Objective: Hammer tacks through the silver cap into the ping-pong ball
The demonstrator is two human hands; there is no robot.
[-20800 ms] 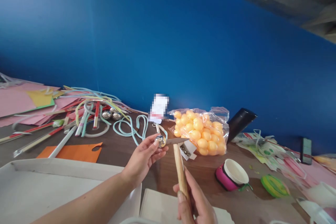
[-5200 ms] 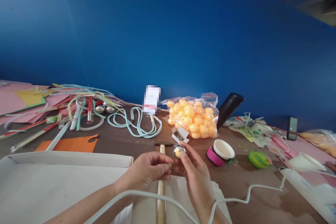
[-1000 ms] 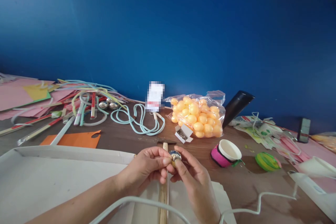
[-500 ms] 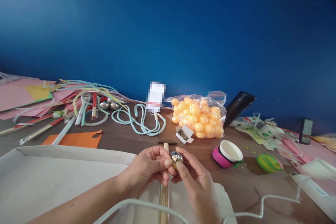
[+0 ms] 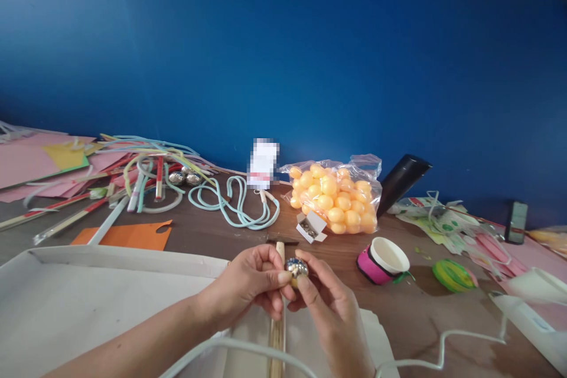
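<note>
A shiny silver ball (image 5: 296,267) with a yellowish underside is held between both my hands above the pale sheet. The thumb and fingers of my left hand (image 5: 257,280) are pinched at its left side; anything small between those fingertips is hidden. Around its right side, my right hand (image 5: 330,307) grips with thumb and forefinger. Underneath my hands lies a hammer, its wooden handle (image 5: 277,339) pointing towards me and its dark head just beyond my fingers. A small white open box (image 5: 312,226) with tiny metal pieces stands behind the hammer.
Behind the box sits a clear bag of orange balls (image 5: 334,198). A pink-wrapped cup (image 5: 383,260) and a green tape roll (image 5: 454,276) stand to the right. On the left are a large white tray (image 5: 128,257), coiled blue cord (image 5: 239,212) and several silver balls (image 5: 186,176).
The silver ball has turned or shifted very slightly in my fingers, and both hands have moved only a little. Everything else on the table stays as it was.
</note>
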